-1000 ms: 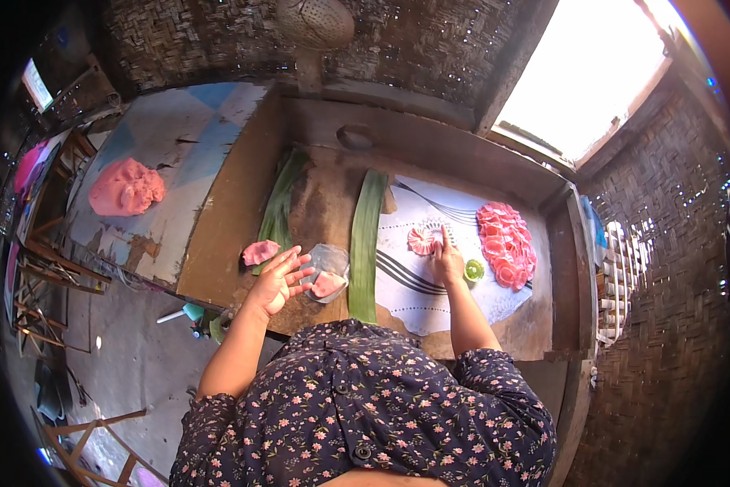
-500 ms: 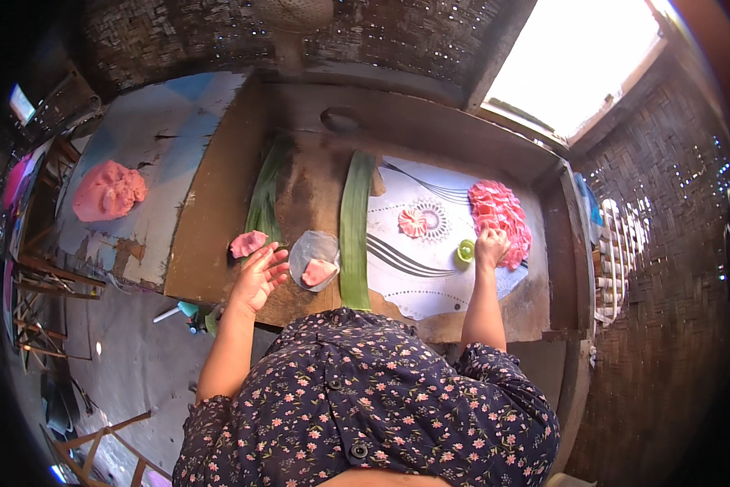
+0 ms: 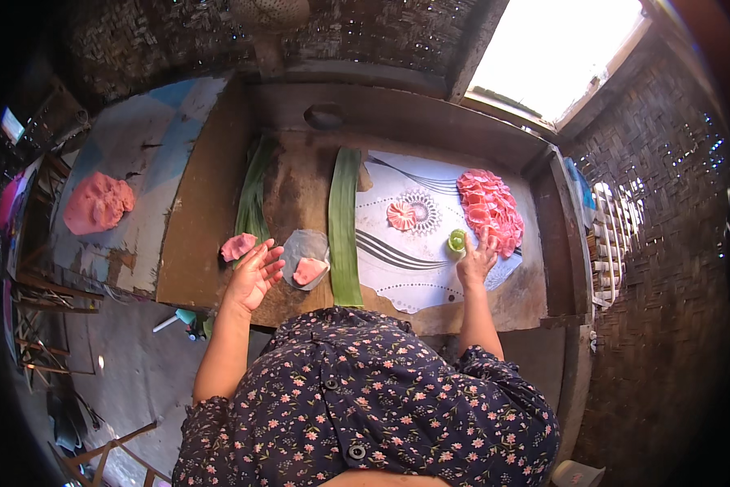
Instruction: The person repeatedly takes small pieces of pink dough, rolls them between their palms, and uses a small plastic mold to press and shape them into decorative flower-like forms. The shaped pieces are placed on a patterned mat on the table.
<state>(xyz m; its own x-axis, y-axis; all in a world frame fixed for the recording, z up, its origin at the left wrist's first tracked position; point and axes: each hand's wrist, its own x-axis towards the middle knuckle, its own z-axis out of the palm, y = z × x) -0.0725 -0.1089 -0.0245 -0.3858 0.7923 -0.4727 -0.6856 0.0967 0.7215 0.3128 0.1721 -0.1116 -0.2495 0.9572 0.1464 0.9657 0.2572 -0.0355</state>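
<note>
From afar I see the small round green cup right of the long green leaf strip, beside the right hand, fingers spread, contact unclear. Left of the strip, the left hand is unfurled, holding nothing. Beneath lies a stained brown wooden tabletop; beyond, a dark woven-bamboo wall.

The near part of the white sheet leaves a lane between the leaf strip and the green cup; farther right, the pink pile and raised side wall obstruct.
</note>
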